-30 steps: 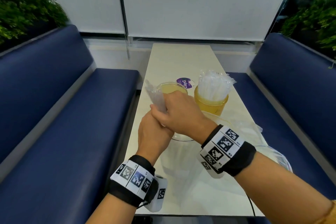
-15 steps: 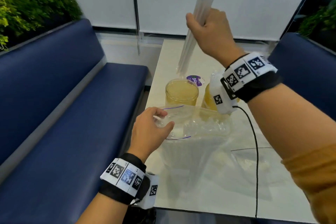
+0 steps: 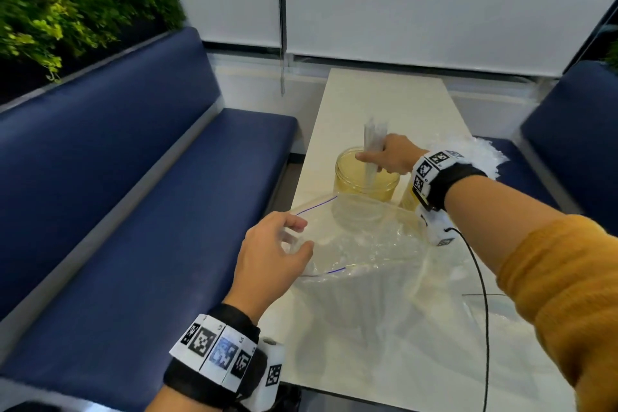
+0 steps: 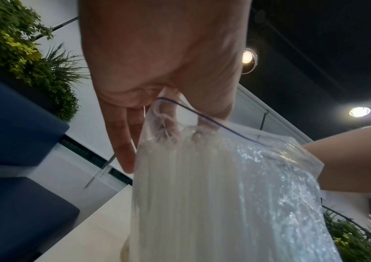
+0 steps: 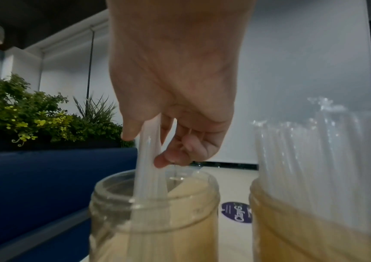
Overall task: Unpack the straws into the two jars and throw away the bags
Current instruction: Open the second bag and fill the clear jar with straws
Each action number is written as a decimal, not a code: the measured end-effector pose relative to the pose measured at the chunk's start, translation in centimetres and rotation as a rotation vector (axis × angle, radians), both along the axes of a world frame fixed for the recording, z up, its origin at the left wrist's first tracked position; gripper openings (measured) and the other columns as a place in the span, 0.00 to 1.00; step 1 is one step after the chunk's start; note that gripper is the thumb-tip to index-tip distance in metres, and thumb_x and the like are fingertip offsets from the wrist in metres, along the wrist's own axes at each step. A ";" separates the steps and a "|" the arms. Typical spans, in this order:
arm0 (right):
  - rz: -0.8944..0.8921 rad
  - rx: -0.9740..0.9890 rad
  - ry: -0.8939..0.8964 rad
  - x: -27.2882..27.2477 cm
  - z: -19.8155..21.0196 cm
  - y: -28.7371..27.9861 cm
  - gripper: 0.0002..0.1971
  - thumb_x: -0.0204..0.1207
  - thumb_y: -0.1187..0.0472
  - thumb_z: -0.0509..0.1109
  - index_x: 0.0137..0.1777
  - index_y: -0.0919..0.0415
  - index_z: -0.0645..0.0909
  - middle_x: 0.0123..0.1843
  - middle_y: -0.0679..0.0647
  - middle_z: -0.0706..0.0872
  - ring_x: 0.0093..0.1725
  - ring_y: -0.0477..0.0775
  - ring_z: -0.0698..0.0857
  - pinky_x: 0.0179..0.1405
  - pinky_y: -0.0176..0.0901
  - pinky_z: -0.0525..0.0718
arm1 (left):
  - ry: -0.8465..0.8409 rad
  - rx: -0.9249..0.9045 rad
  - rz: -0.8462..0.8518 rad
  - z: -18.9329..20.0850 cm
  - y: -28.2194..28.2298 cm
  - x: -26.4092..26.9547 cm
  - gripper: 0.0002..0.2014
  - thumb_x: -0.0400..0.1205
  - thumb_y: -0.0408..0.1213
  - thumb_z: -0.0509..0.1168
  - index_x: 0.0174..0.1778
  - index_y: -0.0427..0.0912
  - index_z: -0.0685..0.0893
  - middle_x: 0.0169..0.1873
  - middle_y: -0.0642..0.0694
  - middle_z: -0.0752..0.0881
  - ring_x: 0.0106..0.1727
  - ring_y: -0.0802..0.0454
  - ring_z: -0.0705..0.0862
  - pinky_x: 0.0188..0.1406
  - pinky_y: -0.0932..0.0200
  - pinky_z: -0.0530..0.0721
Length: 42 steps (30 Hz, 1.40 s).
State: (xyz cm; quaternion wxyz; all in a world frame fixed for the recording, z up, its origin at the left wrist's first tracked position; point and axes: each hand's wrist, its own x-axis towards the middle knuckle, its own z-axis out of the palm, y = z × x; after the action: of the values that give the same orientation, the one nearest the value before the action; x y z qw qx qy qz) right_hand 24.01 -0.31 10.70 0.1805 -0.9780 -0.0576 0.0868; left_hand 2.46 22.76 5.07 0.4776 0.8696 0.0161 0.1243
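My right hand [image 3: 384, 157] [image 5: 148, 152] grips a small bunch of clear straws [image 3: 373, 144] [image 5: 148, 159] whose lower ends stand inside the left yellowish jar [image 3: 366, 182] [image 5: 153, 218]. The right jar [image 3: 409, 199] [image 5: 319, 226], partly hidden behind my right wrist, is packed with upright straws [image 5: 314, 150]. My left hand [image 3: 284, 244] [image 4: 157, 115] pinches the open mouth of a clear zip bag [image 3: 361, 257] [image 4: 236, 195] that holds more straws and stands on the table in front of the jars.
The narrow white table [image 3: 388, 100] runs away from me between two blue benches [image 3: 150, 211] [image 3: 575, 130]. A second clear bag [image 3: 495, 338] lies flat at the near right. A purple sticker [image 5: 237, 211] lies behind the jars. Plants [image 3: 67, 10] rise behind the left bench.
My right hand came down from high above the table and set the straw bunch into the left jar. The left hand stayed holding the bag's mouth.
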 end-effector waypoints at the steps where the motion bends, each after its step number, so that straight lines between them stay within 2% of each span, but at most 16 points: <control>1: -0.014 -0.019 0.040 -0.3 -0.4 0.1 0.29 0.77 0.35 0.68 0.43 0.65 0.85 0.31 0.49 0.84 0.30 0.48 0.81 0.32 0.39 0.78 | -0.006 -0.001 -0.008 0.0 0.0 0.1 0.12 0.75 0.40 0.78 0.51 0.55 0.87 0.50 0.64 0.87 0.50 0.68 0.86 0.52 0.64 0.85; 4: -0.052 -0.084 0.105 -0.5 -1.0 -0.1 0.30 0.71 0.32 0.72 0.46 0.65 0.84 0.38 0.51 0.87 0.31 0.47 0.81 0.29 0.37 0.76 | -0.021 -0.005 -0.029 0.2 -0.2 0.3 0.10 0.78 0.39 0.75 0.53 0.54 0.87 0.51 0.64 0.87 0.52 0.70 0.84 0.51 0.70 0.82; 7: -0.082 -0.188 0.049 -1.0 -0.1 -0.6 0.44 0.59 0.29 0.79 0.64 0.63 0.80 0.61 0.55 0.86 0.54 0.56 0.86 0.50 0.45 0.85 | -0.011 -0.051 -0.045 0.1 -0.4 0.6 0.11 0.81 0.34 0.69 0.55 0.53 0.88 0.53 0.64 0.87 0.54 0.69 0.85 0.52 0.73 0.80; 9: -0.130 -0.190 -0.074 -2.1 1.5 -0.9 0.47 0.58 0.34 0.83 0.73 0.60 0.77 0.67 0.57 0.84 0.63 0.60 0.84 0.58 0.51 0.83 | 0.009 -0.117 -0.059 0.2 -0.5 0.8 0.15 0.82 0.30 0.64 0.57 0.53 0.88 0.55 0.63 0.88 0.56 0.62 0.87 0.55 0.67 0.83; 12: -0.145 -0.208 -0.342 -4.9 5.5 -0.2 0.36 0.69 0.41 0.80 0.73 0.56 0.76 0.66 0.58 0.83 0.63 0.62 0.83 0.55 0.51 0.81 | 0.029 -0.181 -0.075 0.7 -0.8 1.0 0.18 0.84 0.27 0.58 0.60 0.50 0.87 0.57 0.60 0.87 0.55 0.54 0.88 0.55 0.58 0.85; 14: -0.074 -0.176 -0.513 -7.8 7.9 1.2 0.23 0.75 0.41 0.74 0.64 0.53 0.82 0.57 0.54 0.85 0.55 0.57 0.84 0.50 0.49 0.79 | 0.030 -0.226 -0.086 1.0 -1.2 1.2 0.19 0.85 0.26 0.56 0.62 0.48 0.87 0.58 0.58 0.88 0.56 0.55 0.88 0.56 0.54 0.87; 16: 0.105 -0.071 -0.534 -10.7 8.8 2.7 0.13 0.77 0.43 0.71 0.51 0.50 0.85 0.46 0.48 0.85 0.46 0.51 0.82 0.48 0.45 0.80 | 0.039 -0.268 -0.098 1.2 -1.6 1.5 0.20 0.85 0.25 0.55 0.63 0.48 0.87 0.58 0.58 0.88 0.56 0.53 0.88 0.57 0.48 0.89; 17: 0.215 -0.029 -0.452 -12.1 8.8 3.3 0.11 0.78 0.44 0.70 0.49 0.50 0.87 0.43 0.46 0.86 0.44 0.50 0.82 0.49 0.46 0.83 | 0.050 -0.289 -0.102 1.2 -1.7 1.6 0.21 0.85 0.25 0.55 0.63 0.48 0.87 0.58 0.57 0.88 0.56 0.53 0.89 0.57 0.46 0.89; 20: 0.514 -0.178 -0.101 -15.6 7.3 4.7 0.18 0.76 0.39 0.71 0.59 0.48 0.86 0.49 0.43 0.88 0.50 0.48 0.85 0.56 0.48 0.84 | 0.074 -0.354 -0.122 1.1 -2.0 1.7 0.23 0.84 0.24 0.53 0.65 0.47 0.86 0.59 0.55 0.88 0.55 0.51 0.89 0.51 0.45 0.90; 22: 0.581 -0.290 -0.013 -16.6 5.6 5.5 0.27 0.73 0.34 0.71 0.68 0.47 0.80 0.55 0.40 0.85 0.55 0.47 0.83 0.56 0.48 0.83 | 0.081 -0.383 -0.141 1.3 -2.2 1.6 0.25 0.84 0.22 0.50 0.67 0.47 0.86 0.61 0.51 0.87 0.58 0.50 0.88 0.46 0.51 0.90; 26: 0.586 -0.400 -0.028 -17.1 3.2 6.8 0.31 0.72 0.34 0.70 0.70 0.50 0.77 0.61 0.49 0.85 0.58 0.56 0.85 0.54 0.49 0.84 | 0.117 -0.488 -0.130 1.7 -2.7 1.5 0.25 0.85 0.20 0.48 0.67 0.42 0.85 0.64 0.52 0.84 0.55 0.56 0.87 0.42 0.58 0.90; 30: 0.626 -0.372 0.038 -17.5 3.0 7.3 0.22 0.77 0.43 0.68 0.68 0.49 0.75 0.50 0.49 0.80 0.51 0.58 0.83 0.49 0.48 0.80 | 0.112 -0.419 -0.121 1.6 -2.3 1.8 0.27 0.81 0.19 0.49 0.64 0.44 0.87 0.62 0.61 0.85 0.53 0.73 0.84 0.62 0.40 0.88; 33: 0.621 -0.414 -0.042 -17.7 2.6 7.7 0.19 0.80 0.46 0.64 0.70 0.49 0.73 0.52 0.51 0.82 0.45 0.57 0.79 0.43 0.46 0.73 | 0.131 -0.386 -0.135 1.9 -1.8 1.8 0.30 0.78 0.17 0.49 0.64 0.46 0.86 0.59 0.55 0.87 0.47 0.68 0.84 0.60 0.36 0.87; 35: 0.615 -0.436 -0.147 -17.8 1.7 8.0 0.17 0.83 0.49 0.62 0.70 0.50 0.74 0.58 0.54 0.85 0.49 0.60 0.84 0.42 0.46 0.72 | 0.143 -0.388 -0.148 2.1 -1.6 1.7 0.30 0.78 0.16 0.49 0.67 0.46 0.85 0.59 0.51 0.87 0.46 0.69 0.84 0.61 0.37 0.88; 39: 0.617 -0.437 -0.229 -17.1 0.3 8.4 0.15 0.86 0.55 0.63 0.70 0.56 0.75 0.59 0.58 0.86 0.54 0.61 0.87 0.43 0.48 0.77 | 0.139 -0.313 -0.160 2.5 -1.3 1.7 0.28 0.81 0.17 0.51 0.70 0.44 0.83 0.66 0.58 0.84 0.54 0.69 0.85 0.63 0.44 0.88; 42: 0.587 -0.329 -0.228 -16.5 0.1 8.0 0.11 0.85 0.58 0.66 0.64 0.58 0.80 0.56 0.59 0.87 0.52 0.61 0.87 0.47 0.50 0.82 | 0.119 -0.197 -0.157 3.1 -1.0 1.7 0.27 0.82 0.19 0.54 0.71 0.46 0.83 0.65 0.58 0.84 0.53 0.65 0.87 0.56 0.49 0.91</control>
State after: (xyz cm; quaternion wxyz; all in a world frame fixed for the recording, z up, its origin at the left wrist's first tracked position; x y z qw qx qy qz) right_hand 7.46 7.66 10.79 -0.0197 -0.9391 -0.3414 0.0336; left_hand 4.14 21.81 8.19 0.5670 0.8230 -0.0117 0.0327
